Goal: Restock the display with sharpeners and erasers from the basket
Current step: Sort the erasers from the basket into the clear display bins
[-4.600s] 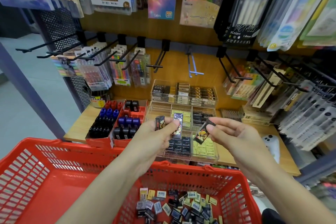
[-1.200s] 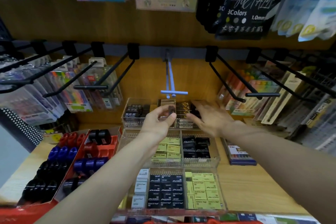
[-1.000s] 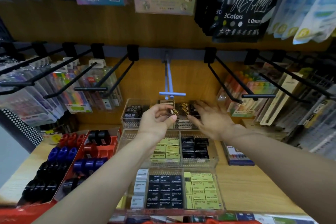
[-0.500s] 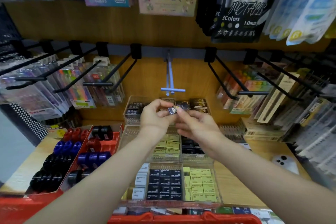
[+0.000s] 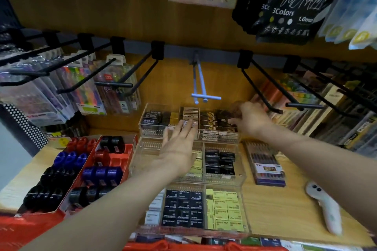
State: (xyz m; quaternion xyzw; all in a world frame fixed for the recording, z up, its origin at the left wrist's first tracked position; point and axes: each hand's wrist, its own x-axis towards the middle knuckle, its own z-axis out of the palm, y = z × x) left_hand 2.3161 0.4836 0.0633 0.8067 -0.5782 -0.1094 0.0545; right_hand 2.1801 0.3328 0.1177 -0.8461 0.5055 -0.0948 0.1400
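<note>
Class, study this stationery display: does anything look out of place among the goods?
Yes: a white handheld device lies loose on the wooden shelf, right of the clear eraser trays. It is not sorted into any tray.

Both bare forearms reach forward; left hand flat, palm down, fingers straight and together; right hand farther forward, fingers curled downward, contents of its grip not discernible.

My wooden shelf carries clear eraser trays in the middle, red sharpener boxes to their left, a pen pack and a white handheld device on the right.
</note>
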